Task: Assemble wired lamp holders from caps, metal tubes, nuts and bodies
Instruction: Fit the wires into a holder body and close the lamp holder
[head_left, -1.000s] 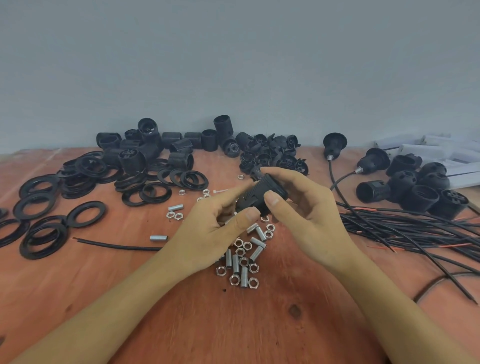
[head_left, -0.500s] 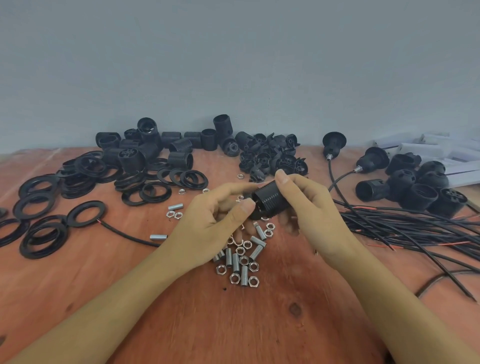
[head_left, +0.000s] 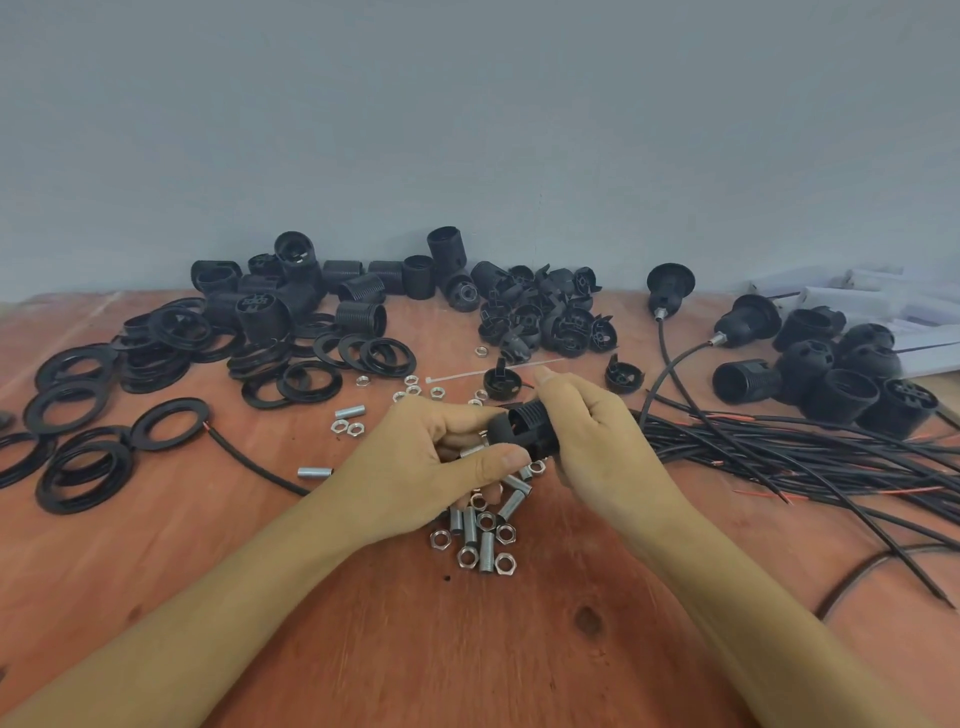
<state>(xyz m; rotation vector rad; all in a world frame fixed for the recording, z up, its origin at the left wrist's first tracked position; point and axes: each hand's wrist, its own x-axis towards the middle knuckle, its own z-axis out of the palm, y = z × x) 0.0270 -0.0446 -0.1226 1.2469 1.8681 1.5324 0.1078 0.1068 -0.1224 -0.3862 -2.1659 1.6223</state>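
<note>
Both hands hold one black lamp holder (head_left: 524, 428) above the wooden table (head_left: 519, 649). My left hand (head_left: 421, 462) pinches its cap end between thumb and fingers. My right hand (head_left: 592, 441) wraps round the threaded body. A black wire (head_left: 249, 460) runs from under my left hand toward the left. Below the hands lies a heap of metal tubes and nuts (head_left: 480, 540). Loose caps (head_left: 550, 317) are piled behind the hands, threaded bodies (head_left: 291, 296) at the back left.
Black rings (head_left: 88, 415) cover the left side. A bundle of black wires (head_left: 810, 462) spreads at the right, with assembled holders (head_left: 826, 369) and white boxes (head_left: 883, 312) behind it. A grey wall closes the far edge of the table.
The holder has come lower and nearer. My right hand has shifted its grip round the body. The wire end at the left has slid further left, up to a ring.
</note>
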